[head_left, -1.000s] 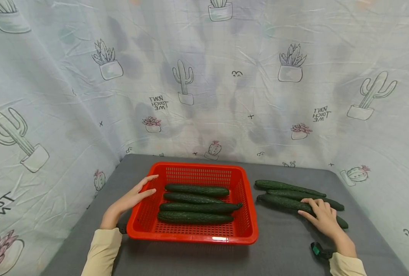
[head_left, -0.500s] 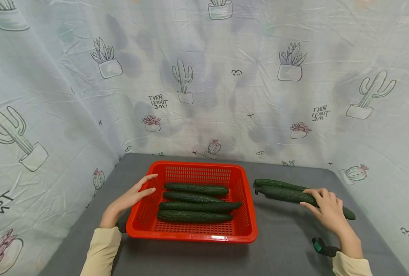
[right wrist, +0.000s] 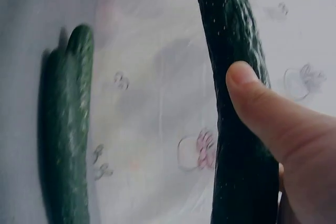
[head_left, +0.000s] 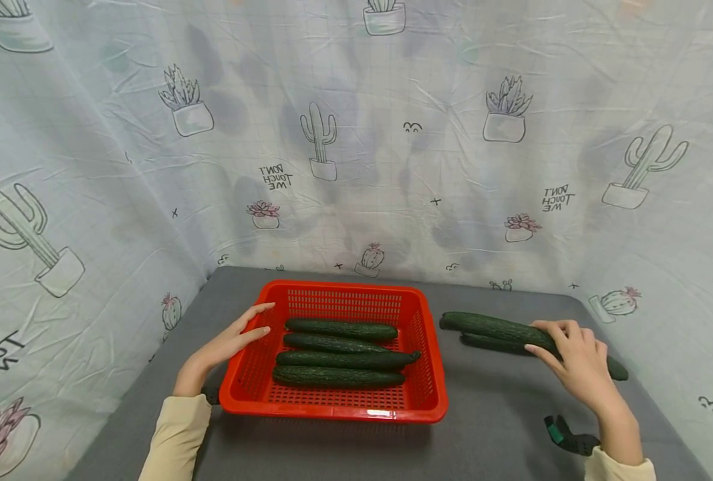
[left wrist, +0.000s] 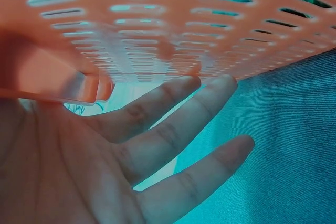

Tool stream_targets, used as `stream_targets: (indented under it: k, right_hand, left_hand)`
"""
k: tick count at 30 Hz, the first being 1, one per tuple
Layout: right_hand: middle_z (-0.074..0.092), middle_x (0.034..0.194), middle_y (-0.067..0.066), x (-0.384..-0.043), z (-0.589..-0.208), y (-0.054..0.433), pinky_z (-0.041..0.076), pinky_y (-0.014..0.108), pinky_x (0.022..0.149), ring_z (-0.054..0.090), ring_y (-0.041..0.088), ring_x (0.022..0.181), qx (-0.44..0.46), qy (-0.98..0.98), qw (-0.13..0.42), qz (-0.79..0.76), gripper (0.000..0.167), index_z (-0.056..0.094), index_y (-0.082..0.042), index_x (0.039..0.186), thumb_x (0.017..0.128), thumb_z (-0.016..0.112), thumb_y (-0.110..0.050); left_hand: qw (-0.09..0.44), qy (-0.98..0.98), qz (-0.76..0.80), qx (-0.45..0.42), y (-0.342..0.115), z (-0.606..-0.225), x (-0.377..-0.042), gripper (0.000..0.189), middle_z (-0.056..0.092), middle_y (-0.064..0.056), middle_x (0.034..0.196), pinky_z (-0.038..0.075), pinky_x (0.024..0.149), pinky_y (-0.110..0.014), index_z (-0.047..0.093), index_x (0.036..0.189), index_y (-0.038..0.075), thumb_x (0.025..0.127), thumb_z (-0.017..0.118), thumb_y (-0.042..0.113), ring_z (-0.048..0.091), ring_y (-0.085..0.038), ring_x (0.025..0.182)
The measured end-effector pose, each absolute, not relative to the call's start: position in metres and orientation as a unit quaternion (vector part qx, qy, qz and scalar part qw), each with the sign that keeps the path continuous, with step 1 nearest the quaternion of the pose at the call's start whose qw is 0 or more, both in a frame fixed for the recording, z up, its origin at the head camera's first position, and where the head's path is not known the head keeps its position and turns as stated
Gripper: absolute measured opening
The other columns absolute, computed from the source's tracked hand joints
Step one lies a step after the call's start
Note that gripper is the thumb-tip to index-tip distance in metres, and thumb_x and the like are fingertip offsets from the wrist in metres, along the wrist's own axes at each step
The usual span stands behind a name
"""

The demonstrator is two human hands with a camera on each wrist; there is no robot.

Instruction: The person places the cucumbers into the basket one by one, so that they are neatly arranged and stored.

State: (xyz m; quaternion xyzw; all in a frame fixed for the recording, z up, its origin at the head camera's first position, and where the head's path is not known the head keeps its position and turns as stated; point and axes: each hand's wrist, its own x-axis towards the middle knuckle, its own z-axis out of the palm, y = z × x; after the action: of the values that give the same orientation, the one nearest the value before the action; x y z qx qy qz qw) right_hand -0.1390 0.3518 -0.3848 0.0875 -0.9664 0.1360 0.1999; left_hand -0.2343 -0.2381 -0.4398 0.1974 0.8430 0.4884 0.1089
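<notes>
My right hand (head_left: 581, 367) grips a long dark green cucumber (head_left: 488, 325) around its middle, above the grey table. In the right wrist view my thumb lies along the near side of that cucumber. Two more cucumbers (right wrist: 65, 129) lie side by side on the table; in the head view the held one partly hides them. A red perforated basket (head_left: 332, 412) sits at the middle with several cucumbers (head_left: 339, 377) lying crosswise in it. At its left rim rests my left hand (head_left: 226, 347). The left wrist view shows three straight, spread fingers (left wrist: 173, 135) along the outside wall.
The grey table (head_left: 488, 427) runs back to a pale curtain (head_left: 356, 133) printed with potted plants. More curtain closes off the left and right sides. A dark wrist strap (head_left: 569, 437) is on my right wrist.
My right hand has lifted the front cucumber off the table and moved slightly to the right with it. It now covers part of the others. My left hand and the basket have stayed put.
</notes>
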Motion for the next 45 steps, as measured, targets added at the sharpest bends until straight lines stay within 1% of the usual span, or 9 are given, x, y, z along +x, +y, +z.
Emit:
stream_targets:
  k: [6, 10, 15, 18, 26, 32, 37, 41, 45]
  right_hand:
    - [0.044, 0.107, 0.019, -0.133, -0.374, 0.335, 0.025, 0.051, 0.066, 0.039, 0.04, 0.091, 0.084, -0.966, 0.193, 0.152, 0.039, 0.053, -0.013, 0.12, 0.089, 0.06, -0.035]
    - [0.045, 0.107, 0.019, -0.132, -0.371, 0.325, 0.025, 0.053, 0.069, 0.039, 0.04, 0.092, 0.089, -0.964, 0.194, 0.159, 0.039, 0.053, -0.014, 0.12, 0.089, 0.061, -0.034]
    - [0.046, 0.105, 0.017, -0.131, -0.373, 0.313, 0.026, 0.058, 0.073, 0.039, 0.039, 0.091, 0.103, -0.96, 0.218, 0.143, 0.036, 0.055, -0.016, 0.116, 0.085, 0.066, -0.032]
    - [0.047, 0.105, 0.016, -0.13, -0.374, 0.304, 0.027, 0.058, 0.074, 0.04, 0.038, 0.09, 0.107, -0.959, 0.226, 0.136, 0.037, 0.056, -0.017, 0.115, 0.083, 0.068, -0.031]
    - [0.048, 0.105, 0.013, -0.131, -0.377, 0.276, 0.027, 0.053, 0.074, 0.04, 0.034, 0.09, 0.106, -0.956, 0.229, 0.152, 0.04, 0.057, -0.017, 0.116, 0.081, 0.069, -0.032]
    - [0.05, 0.104, 0.012, -0.132, -0.38, 0.261, 0.029, 0.051, 0.074, 0.042, 0.033, 0.087, 0.119, -0.952, 0.24, 0.151, 0.04, 0.058, -0.019, 0.113, 0.077, 0.073, -0.027]
    - [0.051, 0.103, 0.011, -0.133, -0.382, 0.251, 0.031, 0.05, 0.074, 0.042, 0.029, 0.083, 0.13, -0.952, 0.234, 0.147, 0.039, 0.059, -0.021, 0.113, 0.078, 0.073, -0.03]
    - [0.051, 0.103, 0.009, -0.132, -0.384, 0.242, 0.031, 0.05, 0.076, 0.042, 0.029, 0.086, 0.139, -0.953, 0.224, 0.149, 0.039, 0.059, -0.021, 0.113, 0.078, 0.073, -0.031]
    - [0.05, 0.102, 0.006, -0.133, -0.386, 0.233, 0.032, 0.051, 0.077, 0.042, 0.028, 0.087, 0.149, -0.953, 0.217, 0.15, 0.038, 0.06, -0.021, 0.113, 0.078, 0.073, -0.031]
  left_hand:
    - [0.113, 0.84, 0.491, 0.199, -0.239, -0.44, -0.234, 0.055, 0.016, -0.011, 0.151, 0.029, 0.099, -0.061, 0.023, 0.146, 0.02, 0.097, 0.048, 0.029, 0.018, -0.036, 0.136]
    - [0.112, 0.841, 0.491, 0.197, -0.239, -0.44, -0.235, 0.055, 0.016, -0.011, 0.152, 0.028, 0.099, -0.062, 0.023, 0.146, 0.02, 0.097, 0.047, 0.029, 0.018, -0.036, 0.137]
    - [0.112, 0.842, 0.49, 0.197, -0.238, -0.44, -0.234, 0.055, 0.015, -0.011, 0.152, 0.028, 0.1, -0.062, 0.023, 0.146, 0.02, 0.097, 0.047, 0.029, 0.017, -0.036, 0.137]
    - [0.112, 0.841, 0.492, 0.197, -0.238, -0.44, -0.233, 0.056, 0.016, -0.011, 0.152, 0.028, 0.1, -0.061, 0.023, 0.146, 0.02, 0.097, 0.047, 0.029, 0.017, -0.036, 0.137]
    - [0.112, 0.841, 0.492, 0.195, -0.238, -0.439, -0.232, 0.056, 0.016, -0.012, 0.152, 0.029, 0.1, -0.061, 0.022, 0.146, 0.019, 0.097, 0.047, 0.028, 0.018, -0.036, 0.136]
    - [0.112, 0.842, 0.489, 0.196, -0.238, -0.439, -0.233, 0.057, 0.016, -0.011, 0.152, 0.028, 0.1, -0.062, 0.022, 0.146, 0.019, 0.096, 0.048, 0.031, 0.018, -0.036, 0.136]
    - [0.109, 0.844, 0.488, 0.194, -0.237, -0.438, -0.232, 0.057, 0.016, -0.011, 0.151, 0.027, 0.1, -0.062, 0.022, 0.146, 0.019, 0.096, 0.048, 0.03, 0.017, -0.036, 0.137]
    - [0.11, 0.844, 0.49, 0.189, -0.236, -0.438, -0.232, 0.056, 0.017, -0.012, 0.151, 0.025, 0.101, -0.063, 0.022, 0.146, 0.017, 0.097, 0.048, 0.025, 0.017, -0.036, 0.137]
    - [0.108, 0.845, 0.488, 0.192, -0.235, -0.438, -0.232, 0.056, 0.016, -0.014, 0.151, 0.025, 0.1, -0.063, 0.022, 0.146, 0.016, 0.097, 0.048, 0.025, 0.017, -0.037, 0.137]
